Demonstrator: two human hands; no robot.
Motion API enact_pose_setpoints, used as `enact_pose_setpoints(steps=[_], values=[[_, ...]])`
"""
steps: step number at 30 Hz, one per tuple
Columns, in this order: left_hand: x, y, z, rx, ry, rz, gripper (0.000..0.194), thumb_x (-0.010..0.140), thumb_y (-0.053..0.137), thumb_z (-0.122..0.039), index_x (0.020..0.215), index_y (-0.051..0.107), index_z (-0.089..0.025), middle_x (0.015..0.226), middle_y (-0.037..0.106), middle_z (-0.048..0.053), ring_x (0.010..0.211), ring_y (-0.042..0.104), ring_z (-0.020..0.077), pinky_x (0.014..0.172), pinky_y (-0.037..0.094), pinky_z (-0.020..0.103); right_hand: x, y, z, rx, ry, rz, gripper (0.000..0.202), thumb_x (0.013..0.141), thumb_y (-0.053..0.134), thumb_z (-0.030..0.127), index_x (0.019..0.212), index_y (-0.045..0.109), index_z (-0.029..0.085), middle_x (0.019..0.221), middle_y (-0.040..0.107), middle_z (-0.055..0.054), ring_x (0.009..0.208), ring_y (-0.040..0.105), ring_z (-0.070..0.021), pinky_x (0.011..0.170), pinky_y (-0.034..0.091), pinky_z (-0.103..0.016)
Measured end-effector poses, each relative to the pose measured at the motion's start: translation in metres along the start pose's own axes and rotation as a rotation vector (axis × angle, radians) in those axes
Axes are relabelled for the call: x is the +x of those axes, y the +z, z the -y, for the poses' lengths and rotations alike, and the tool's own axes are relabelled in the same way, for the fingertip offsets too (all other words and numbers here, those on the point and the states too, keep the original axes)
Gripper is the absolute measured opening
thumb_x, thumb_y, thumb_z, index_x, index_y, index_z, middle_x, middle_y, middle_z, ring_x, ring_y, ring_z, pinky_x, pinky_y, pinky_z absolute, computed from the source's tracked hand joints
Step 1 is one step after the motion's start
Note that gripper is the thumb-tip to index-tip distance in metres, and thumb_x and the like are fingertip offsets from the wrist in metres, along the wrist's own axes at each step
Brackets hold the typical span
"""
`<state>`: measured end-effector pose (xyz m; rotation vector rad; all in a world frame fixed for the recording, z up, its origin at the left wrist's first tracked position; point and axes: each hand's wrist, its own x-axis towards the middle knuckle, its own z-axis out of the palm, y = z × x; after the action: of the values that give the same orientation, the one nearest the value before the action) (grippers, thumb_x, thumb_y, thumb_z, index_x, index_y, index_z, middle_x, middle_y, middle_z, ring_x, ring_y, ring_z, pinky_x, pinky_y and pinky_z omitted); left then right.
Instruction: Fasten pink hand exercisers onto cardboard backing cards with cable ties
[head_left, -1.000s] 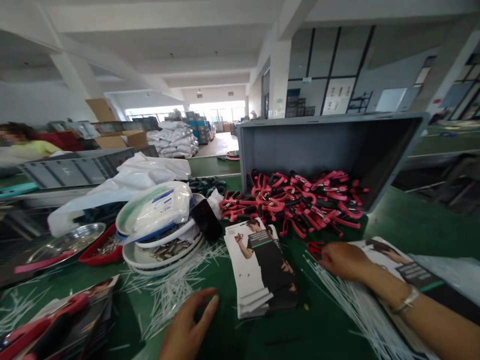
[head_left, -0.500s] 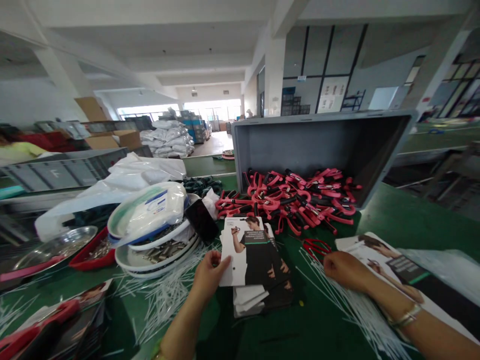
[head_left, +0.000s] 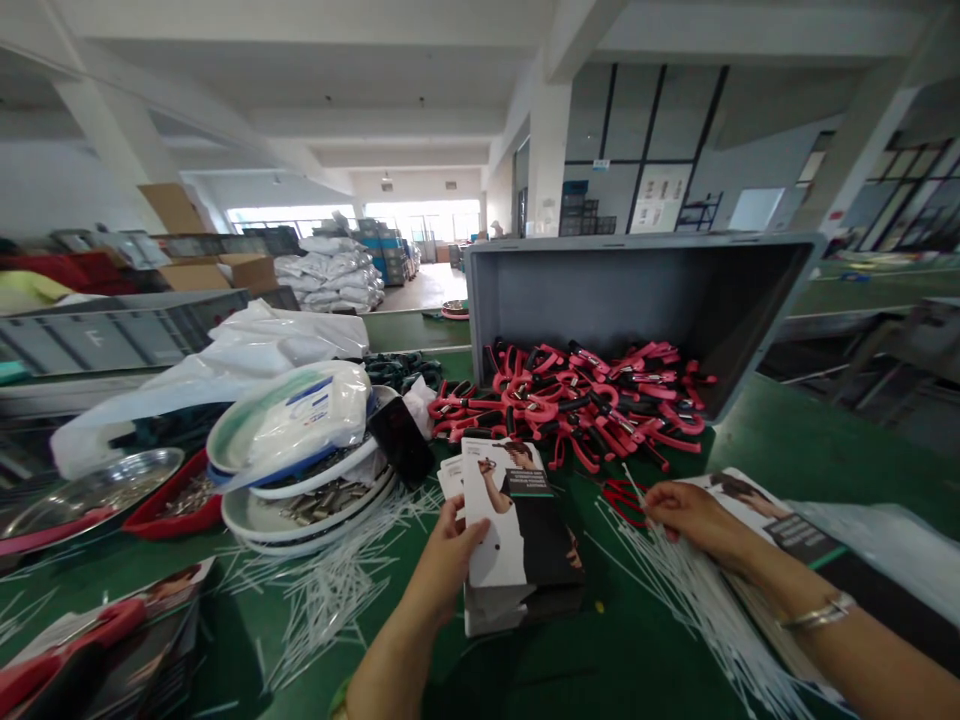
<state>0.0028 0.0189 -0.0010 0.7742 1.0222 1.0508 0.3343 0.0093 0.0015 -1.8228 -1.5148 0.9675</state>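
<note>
In front of a grey plastic crate (head_left: 592,290), the left hand (head_left: 448,556) pinches a black-and-white printed card (head_left: 516,520) by its edge, seemingly steadying it. Before the crate's right side, the right hand (head_left: 697,518) pinches a white plastic tie (head_left: 632,480).

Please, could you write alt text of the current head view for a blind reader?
A person's left hand holds a printed card over a stack; the right hand pinches a white cable tie by a pile of ties. Beyond, red-black hand grips spill from a tipped grey crate, with stacked bowls to the left.
</note>
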Motion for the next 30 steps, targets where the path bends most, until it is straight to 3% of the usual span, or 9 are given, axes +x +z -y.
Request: enact_pose_setpoints(steps=[6, 9, 12, 15, 20, 25, 30], values=[[-0.001, 0.005, 0.011, -0.003, 0.01, 0.024, 0.066, 0.06, 0.078, -0.035, 0.115, 0.046, -0.019, 0.079, 0.069, 0.004, 0.061, 0.065, 0.0185, 0.057, 0.051, 0.029, 0.0, -0.014, 0.012, -0.284, -0.051, -0.164, 0.034, 0.07, 0.055, 0.053, 0.061, 0.058, 0.02, 0.053, 0.059, 0.0, 0.051, 0.052, -0.0135, 0.05, 0.038, -0.025], [-0.001, 0.005, 0.012, -0.021, -0.009, -0.006, 0.06, 0.063, 0.073, -0.027, 0.116, 0.045, -0.02, 0.08, 0.069, 0.004, 0.06, 0.065, 0.0177, 0.056, 0.051, 0.029, -0.004, -0.013, 0.03, -0.211, -0.086, -0.233, 0.04, 0.069, 0.055, 0.06, 0.062, 0.057, 0.021, 0.051, 0.056, 0.0, 0.048, 0.048, -0.0123, 0.048, 0.035, -0.025], [-0.004, 0.007, 0.009, -0.064, -0.052, -0.014, 0.058, 0.064, 0.067, -0.017, 0.116, 0.042, -0.02, 0.082, 0.069, 0.003, 0.061, 0.065, 0.0168, 0.057, 0.051, 0.029, -0.011, 0.001, 0.053, 0.078, -0.062, -0.113, 0.048, 0.068, 0.054, 0.067, 0.072, 0.057, 0.019, 0.049, 0.05, 0.003, 0.043, 0.041, -0.009, 0.043, 0.027, -0.022], [-0.006, 0.009, 0.006, -0.12, -0.059, -0.01, 0.06, 0.064, 0.069, -0.017, 0.116, 0.04, -0.02, 0.081, 0.068, 0.003, 0.062, 0.065, 0.017, 0.06, 0.052, 0.03, -0.017, 0.023, 0.074, 0.324, -0.056, 0.002, 0.05, 0.065, 0.062, 0.067, 0.074, 0.053, 0.018, 0.055, 0.053, 0.002, 0.046, 0.042, -0.0074, 0.042, 0.023, -0.019], [-0.005, 0.012, 0.007, -0.159, -0.025, 0.026, 0.077, 0.054, 0.081, -0.021, 0.12, 0.042, -0.018, 0.09, 0.07, 0.007, 0.069, 0.067, 0.0198, 0.066, 0.053, 0.032, -0.018, 0.051, 0.1, 0.532, -0.107, 0.033, 0.049, 0.063, 0.069, 0.061, 0.076, 0.051, 0.018, 0.074, 0.061, -0.002, 0.05, 0.049, -0.0071, 0.037, 0.023, -0.016], [-0.01, 0.011, 0.006, -0.217, -0.071, 0.073, 0.075, 0.058, 0.074, -0.018, 0.127, 0.046, -0.018, 0.085, 0.07, 0.004, 0.063, 0.065, 0.0176, 0.063, 0.051, 0.029, -0.02, 0.073, 0.112, 0.546, -0.29, -0.102, 0.042, 0.073, 0.063, 0.059, 0.077, 0.05, 0.019, 0.072, 0.061, -0.003, 0.052, 0.053, -0.009, 0.037, 0.034, -0.017], [-0.014, 0.012, 0.006, -0.262, -0.038, 0.114, 0.078, 0.061, 0.068, -0.015, 0.134, 0.042, -0.024, 0.084, 0.069, 0.001, 0.06, 0.063, 0.0148, 0.062, 0.05, 0.027, -0.04, 0.1, 0.117, 0.384, -0.487, -0.232, 0.029, 0.087, 0.051, 0.05, 0.084, 0.047, 0.022, 0.085, 0.065, -0.005, 0.053, 0.056, -0.0095, 0.044, 0.048, -0.022]])
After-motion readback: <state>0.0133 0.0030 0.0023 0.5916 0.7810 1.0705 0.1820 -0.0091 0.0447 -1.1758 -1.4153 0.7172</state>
